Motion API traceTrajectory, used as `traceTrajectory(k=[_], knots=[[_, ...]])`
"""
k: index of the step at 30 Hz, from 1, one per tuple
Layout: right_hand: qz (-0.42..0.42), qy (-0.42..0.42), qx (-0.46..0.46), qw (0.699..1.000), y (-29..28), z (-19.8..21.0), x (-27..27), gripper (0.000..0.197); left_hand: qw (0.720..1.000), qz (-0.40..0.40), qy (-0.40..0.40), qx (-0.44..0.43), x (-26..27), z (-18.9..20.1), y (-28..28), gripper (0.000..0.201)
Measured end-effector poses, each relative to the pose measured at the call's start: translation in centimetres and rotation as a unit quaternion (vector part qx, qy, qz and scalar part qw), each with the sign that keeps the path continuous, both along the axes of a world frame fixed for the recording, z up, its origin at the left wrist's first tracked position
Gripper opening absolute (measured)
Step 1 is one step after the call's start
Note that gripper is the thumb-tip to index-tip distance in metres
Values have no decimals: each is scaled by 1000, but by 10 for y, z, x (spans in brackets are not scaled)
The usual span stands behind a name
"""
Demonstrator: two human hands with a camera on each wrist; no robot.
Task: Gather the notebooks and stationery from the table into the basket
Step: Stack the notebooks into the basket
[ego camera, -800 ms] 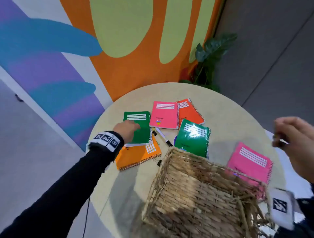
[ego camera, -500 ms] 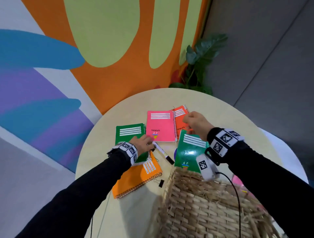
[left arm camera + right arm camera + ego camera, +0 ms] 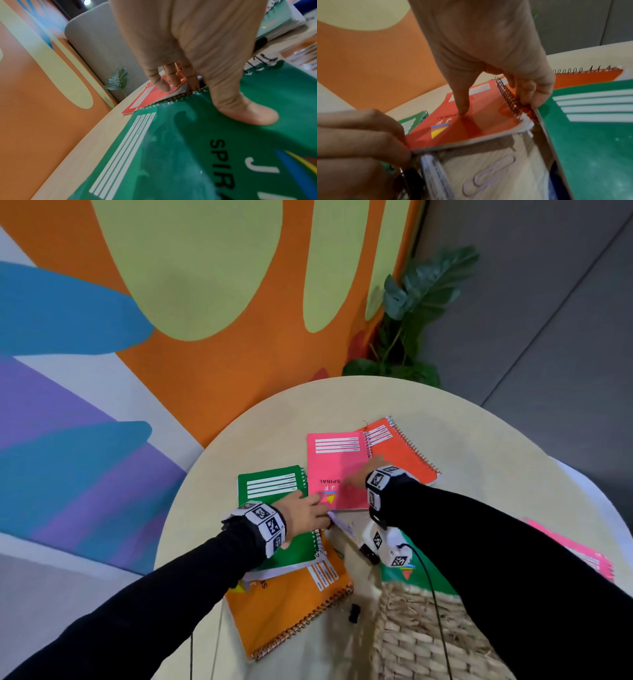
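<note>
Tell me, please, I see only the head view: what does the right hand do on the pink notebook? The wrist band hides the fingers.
Observer: The right hand presses its forefinger on the cover of the pink notebook; its other fingers curl at the spiral edge.
Operator: Does the notebook lie flat?
Observer: No, its near edge seems raised off the table.
Operator: And the left hand?
Observer: The left hand pinches the near corner of that notebook.
Operator: Is there anything small nearby?
Observer: A lilac paper clip lies on the table just before the raised edge.
</note>
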State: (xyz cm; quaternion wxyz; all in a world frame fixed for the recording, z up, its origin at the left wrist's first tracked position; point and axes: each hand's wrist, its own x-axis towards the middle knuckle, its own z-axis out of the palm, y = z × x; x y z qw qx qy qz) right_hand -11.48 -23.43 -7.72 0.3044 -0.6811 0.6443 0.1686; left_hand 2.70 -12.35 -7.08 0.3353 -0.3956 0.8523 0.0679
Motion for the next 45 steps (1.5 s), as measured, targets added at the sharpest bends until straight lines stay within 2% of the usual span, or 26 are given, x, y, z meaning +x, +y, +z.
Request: traceTrajectory(k=[3, 5, 6, 9, 12, 14, 16, 18, 20, 21, 23, 26, 28, 31, 34, 36, 38, 41, 43, 45], knots=[[60, 37, -1, 997, 4, 1, 3, 67, 1000, -4, 4, -7, 3, -3, -1, 90], [52, 28, 17, 998, 3, 3, 0, 62, 1000, -3, 7, -12, 3, -3, 0, 90], [16, -1, 16, 1000, 1, 1, -1, 55, 1000, -7, 9, -16, 4, -3, -1, 89], [-15, -92, -19, 995, -8, 16, -4, 40, 999, -29, -15, -31, 5, -2, -2, 83], [-170, -268, -34, 948, -5, 59, -9, 31, 996, -44, -65, -49, 1, 3, 2, 73], [-164, -314, -100, 930, 8, 102, -26, 25, 994, -57, -67, -68, 3, 4, 8, 57], [-89, -302, -178, 932, 28, 145, -55, 16, 987, -96, -41, -118, 10, 9, 11, 35], [6, -260, -251, 932, 51, 182, -88, 12, 981, -116, -47, -151, 19, 20, 11, 21], [100, -204, -304, 925, 83, 216, -130, 10, 983, -79, -49, -157, 16, 41, 13, 16], [134, -184, -322, 919, 96, 230, -150, 8, 982, -66, -51, -169, 19, 54, 11, 21], [202, -151, -310, 917, 126, 258, -185, 10, 977, -49, -27, -203, 26, 88, 13, 29], [316, -54, -174, 931, 161, 281, -215, 23, 955, -10, 41, -293, 28, 134, 30, 29], [400, 27, -76, 913, 180, 276, -224, 23, 936, 43, 68, -343, 25, 157, 40, 30], [506, 123, -2, 854, 205, 240, -227, 24, 886, 105, 153, -426, 18, 184, 55, 28], [548, 185, 56, 814, 227, 183, -224, 25, 836, 181, 241, -459, -2, 198, 83, 24], [567, 240, 76, 785, 239, 144, -220, 27, 793, 234, 311, -469, -20, 204, 104, 24], [579, 278, 104, 759, 246, 107, -216, 30, 756, 277, 340, -486, -38, 209, 124, 28], [575, 274, 120, 762, 246, 76, -212, 32, 724, 326, 406, -453, -64, 204, 150, 29], [581, 262, 107, 763, 248, 64, -209, 29, 713, 349, 449, -411, -79, 193, 167, 27], [610, 265, 96, 740, 253, 53, -208, 29, 705, 378, 487, -352, -89, 175, 179, 23]])
